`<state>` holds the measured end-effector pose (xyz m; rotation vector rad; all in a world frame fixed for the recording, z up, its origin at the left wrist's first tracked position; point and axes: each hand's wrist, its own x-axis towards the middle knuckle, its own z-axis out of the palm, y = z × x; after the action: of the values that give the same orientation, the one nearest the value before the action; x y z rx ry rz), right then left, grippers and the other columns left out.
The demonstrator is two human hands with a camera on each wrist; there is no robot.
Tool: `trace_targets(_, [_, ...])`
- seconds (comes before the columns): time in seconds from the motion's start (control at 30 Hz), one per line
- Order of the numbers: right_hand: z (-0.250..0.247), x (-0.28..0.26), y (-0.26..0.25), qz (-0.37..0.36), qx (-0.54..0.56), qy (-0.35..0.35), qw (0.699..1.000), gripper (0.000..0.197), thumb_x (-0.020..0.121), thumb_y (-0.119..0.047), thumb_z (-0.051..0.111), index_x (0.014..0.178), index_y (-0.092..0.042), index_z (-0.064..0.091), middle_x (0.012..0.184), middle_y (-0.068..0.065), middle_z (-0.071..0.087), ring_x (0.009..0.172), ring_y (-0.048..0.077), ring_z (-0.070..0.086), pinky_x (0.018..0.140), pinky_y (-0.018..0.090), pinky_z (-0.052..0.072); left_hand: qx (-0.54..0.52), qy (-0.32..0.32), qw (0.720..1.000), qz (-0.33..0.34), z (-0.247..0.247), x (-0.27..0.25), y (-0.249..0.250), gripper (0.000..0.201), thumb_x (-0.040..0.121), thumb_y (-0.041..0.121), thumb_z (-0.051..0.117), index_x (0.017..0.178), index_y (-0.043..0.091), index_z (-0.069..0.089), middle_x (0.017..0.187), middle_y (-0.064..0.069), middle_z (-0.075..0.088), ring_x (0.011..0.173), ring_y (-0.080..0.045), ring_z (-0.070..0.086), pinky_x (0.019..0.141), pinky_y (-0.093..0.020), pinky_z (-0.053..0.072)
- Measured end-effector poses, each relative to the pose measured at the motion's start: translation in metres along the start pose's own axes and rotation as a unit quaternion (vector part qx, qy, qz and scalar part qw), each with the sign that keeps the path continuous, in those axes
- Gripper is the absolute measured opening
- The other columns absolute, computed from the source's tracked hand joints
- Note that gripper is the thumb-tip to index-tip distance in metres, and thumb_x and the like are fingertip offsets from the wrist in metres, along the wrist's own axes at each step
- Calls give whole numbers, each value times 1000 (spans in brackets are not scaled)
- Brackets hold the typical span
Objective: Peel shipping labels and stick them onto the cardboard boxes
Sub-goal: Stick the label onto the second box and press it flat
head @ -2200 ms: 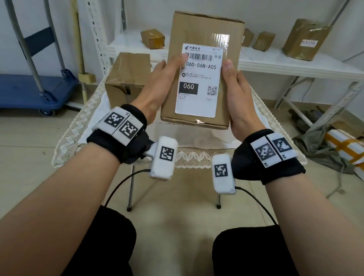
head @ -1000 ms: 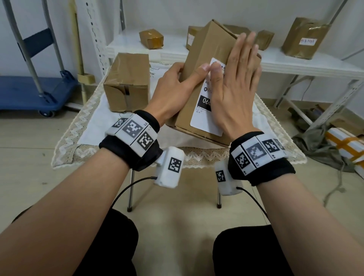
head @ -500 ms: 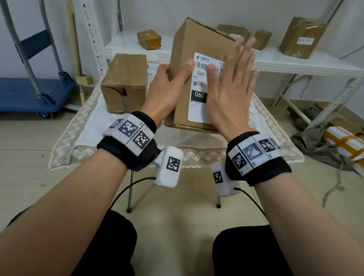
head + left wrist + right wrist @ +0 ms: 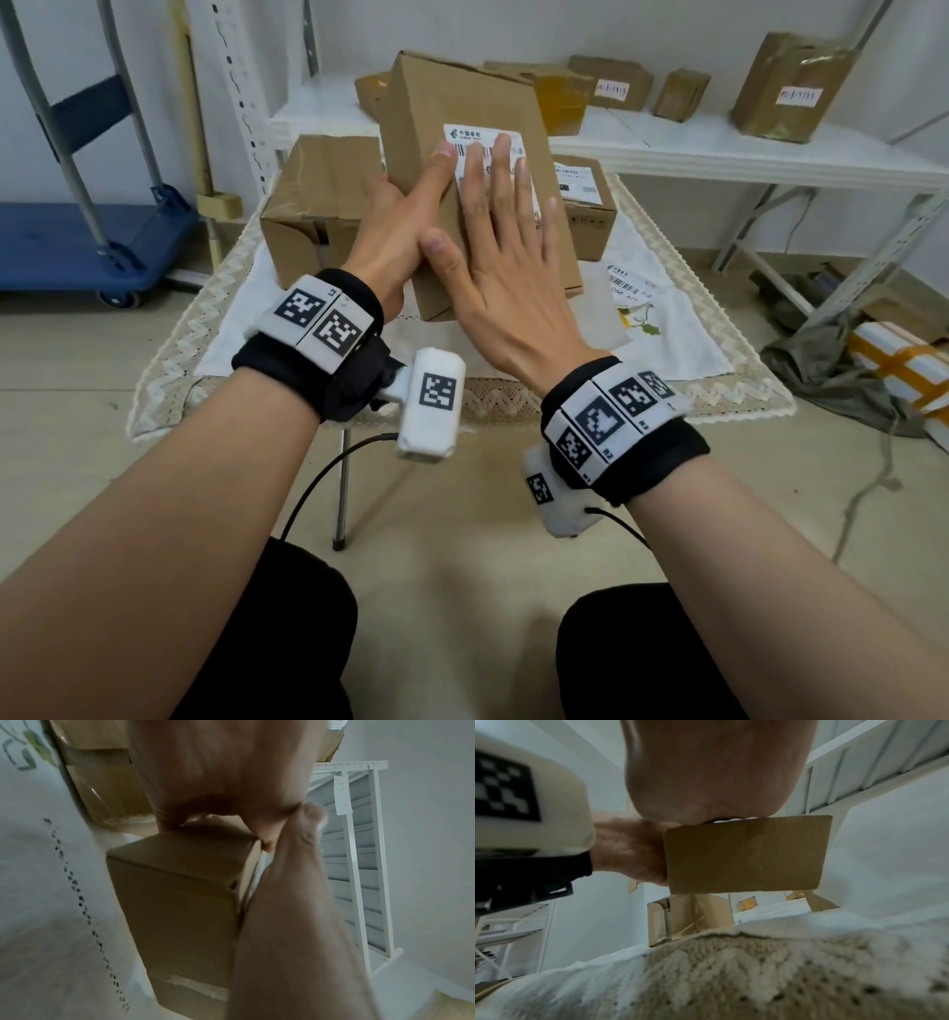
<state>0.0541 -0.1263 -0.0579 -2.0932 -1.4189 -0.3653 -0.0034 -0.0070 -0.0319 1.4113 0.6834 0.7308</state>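
A tall cardboard box is held tilted above the table, its white shipping label facing me. My left hand grips the box's left edge, thumb across the front. My right hand lies flat on the label with straight fingers and covers most of it. The left wrist view shows the box below my palm. In the right wrist view the box's end face shows, with my left hand on its side.
A plain box stands on the white cloth at the left, and a labelled box sits behind the held one. A loose label sheet lies at the right. A white shelf behind carries several boxes. A blue cart stands at the far left.
My right hand went from gripping the box's right edge to lying flat on the label, then slid up it. The box has tilted and moved lower and farther out over the table.
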Motion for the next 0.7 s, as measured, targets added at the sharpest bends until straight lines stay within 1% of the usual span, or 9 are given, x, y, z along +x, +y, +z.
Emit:
trace_targets(0.07, [-6,4,5,9,8,18,1000,80,101,-61,14,163,-17,-10,170,7,-20,157,23,-20,126,49,-15,8,8,1000,3,0,-2,2,77,86,65,64,139,16,37,124,6,67,110,-12,68,101,-38,54])
trace_targets(0.13, [-11,7,10,22,17,31,999,81,100,-63,12,163,-18,-10,170,7,-20,157,23,-20,126,50,-15,18,13,1000,9,2,-5,5,73,90,63,62,137,15,35,126,6,65,112,-11,66,101,-37,53])
trace_targets(0.3, [-6,-2,7,21,-10,-7,1000,78,100,-63,10,163,-21,-11,170,5,-22,156,21,-22,126,48,-14,2,-4,1000,9,5,-4,6,71,88,62,64,135,17,37,125,5,67,111,-12,68,100,-37,54])
trace_targets(0.37, [-6,-1,12,27,-4,-4,1000,77,103,-63,13,163,-22,-13,170,5,-23,156,22,-23,126,49,-15,-10,1,1000,8,3,-2,6,74,85,64,65,135,17,39,122,5,70,108,-13,70,98,-39,56])
trace_targets(0.47, [-7,4,27,51,-1,3,999,75,106,-59,16,162,-21,-16,169,6,-25,156,22,-24,126,49,-16,-12,0,1000,-1,-2,-1,7,73,87,64,64,138,17,43,115,5,75,100,-13,74,91,-40,60])
trace_targets(0.53, [-7,4,37,74,-3,3,997,76,105,-61,13,162,-21,-16,169,6,-25,155,23,-25,125,47,-17,-7,1,1000,-2,-5,-3,9,69,89,63,62,139,18,47,110,6,77,93,-11,76,87,-39,62])
trace_targets(0.63, [-9,6,47,105,1,3,994,77,102,-64,8,162,-21,-17,168,6,-26,155,23,-25,125,48,-17,-3,-1,1000,-11,-9,-7,13,56,94,60,59,132,18,53,101,6,79,87,-11,77,82,-34,63])
trace_targets(0.67, [-11,7,47,111,5,5,994,76,103,-63,9,162,-21,-17,168,6,-26,155,23,-25,125,50,-16,-2,-4,1000,-13,-10,-9,15,49,96,59,57,127,20,57,98,6,80,84,-10,77,76,-31,63])
trace_targets(0.7, [-14,8,47,113,7,8,994,75,105,-61,11,161,-21,-17,168,6,-26,155,23,-25,126,51,-15,0,-3,1000,-14,-12,-10,17,44,97,57,56,122,22,61,96,7,80,81,-9,77,68,-26,63])
